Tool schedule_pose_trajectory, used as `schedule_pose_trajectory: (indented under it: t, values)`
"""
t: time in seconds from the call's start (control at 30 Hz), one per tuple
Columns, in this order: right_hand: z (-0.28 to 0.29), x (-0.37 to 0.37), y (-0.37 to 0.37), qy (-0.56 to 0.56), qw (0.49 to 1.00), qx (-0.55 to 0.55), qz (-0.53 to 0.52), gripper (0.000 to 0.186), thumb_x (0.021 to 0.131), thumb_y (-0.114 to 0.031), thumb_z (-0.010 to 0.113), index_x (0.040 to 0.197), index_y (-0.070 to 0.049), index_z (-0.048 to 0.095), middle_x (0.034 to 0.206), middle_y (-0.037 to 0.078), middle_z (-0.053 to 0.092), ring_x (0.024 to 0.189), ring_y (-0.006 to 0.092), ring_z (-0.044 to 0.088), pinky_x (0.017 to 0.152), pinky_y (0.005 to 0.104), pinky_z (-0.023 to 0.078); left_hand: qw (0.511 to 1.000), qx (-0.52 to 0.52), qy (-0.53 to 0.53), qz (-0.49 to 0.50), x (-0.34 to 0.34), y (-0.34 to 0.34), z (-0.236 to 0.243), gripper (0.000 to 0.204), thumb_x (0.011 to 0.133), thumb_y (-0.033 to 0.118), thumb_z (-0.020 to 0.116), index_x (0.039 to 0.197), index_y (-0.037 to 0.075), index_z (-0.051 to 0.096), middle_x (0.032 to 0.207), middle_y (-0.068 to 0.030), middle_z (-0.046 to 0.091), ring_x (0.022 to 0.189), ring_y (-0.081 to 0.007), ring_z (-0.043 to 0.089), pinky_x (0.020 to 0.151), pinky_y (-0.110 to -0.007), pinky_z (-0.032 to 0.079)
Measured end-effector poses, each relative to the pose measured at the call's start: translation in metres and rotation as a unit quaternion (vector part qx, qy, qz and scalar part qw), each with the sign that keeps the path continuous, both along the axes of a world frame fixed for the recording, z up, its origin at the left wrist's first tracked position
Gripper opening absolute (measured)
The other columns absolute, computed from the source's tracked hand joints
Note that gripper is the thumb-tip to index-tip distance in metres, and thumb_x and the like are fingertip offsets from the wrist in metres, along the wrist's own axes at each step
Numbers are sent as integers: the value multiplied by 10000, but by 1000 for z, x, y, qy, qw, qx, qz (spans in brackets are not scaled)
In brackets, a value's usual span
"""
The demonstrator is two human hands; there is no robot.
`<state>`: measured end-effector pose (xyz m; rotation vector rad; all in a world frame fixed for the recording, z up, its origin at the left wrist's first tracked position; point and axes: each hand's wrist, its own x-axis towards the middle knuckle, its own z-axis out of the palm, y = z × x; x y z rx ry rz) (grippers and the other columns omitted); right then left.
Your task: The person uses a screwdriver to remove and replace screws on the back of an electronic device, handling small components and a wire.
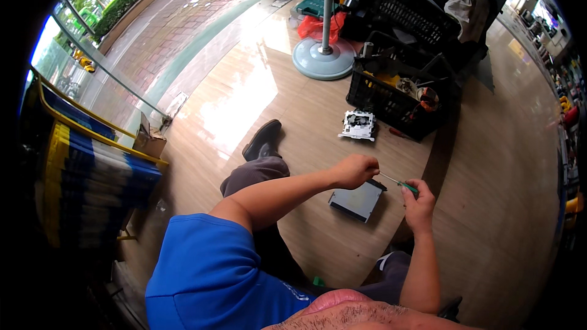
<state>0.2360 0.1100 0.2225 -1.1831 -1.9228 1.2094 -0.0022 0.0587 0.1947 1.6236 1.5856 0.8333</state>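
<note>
Green-handled screwdriver [402, 184]: right hand [419, 204] grips it; whether the curled left hand [356, 171] holds anything, I cannot tell.

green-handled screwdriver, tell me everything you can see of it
The green-handled screwdriver has a thin, metal-looking shaft and a handle that looks like plastic. Gripped by the right hand above the floor, it slants up-left in the picture, shaft pointing toward the left hand; whether they touch is unclear.
</note>
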Motion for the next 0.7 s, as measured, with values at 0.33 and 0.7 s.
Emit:
schedule_pose_trajectory:
  t: [0.33,0.7]
  values:
    - [-8,0,7,12,998,-35,-43,123,939,-90,654,1039,-26,623,761,-24,583,598,41,509,529,217,435,1000,10,-11,-14,3,0,-1,205,947,201,582,984,26,682,947,-184,700,930,-365,663,817,-442,522]
    - [-6,1,12,151,972,-159,-83,126,950,-108,646,1034,-28,598,744,-1,583,555,57,514,487,221,425,999,18,24,-41,10,0,2,202,944,194,566,981,32,681,978,-189,686,962,-399,640,837,-463,511]
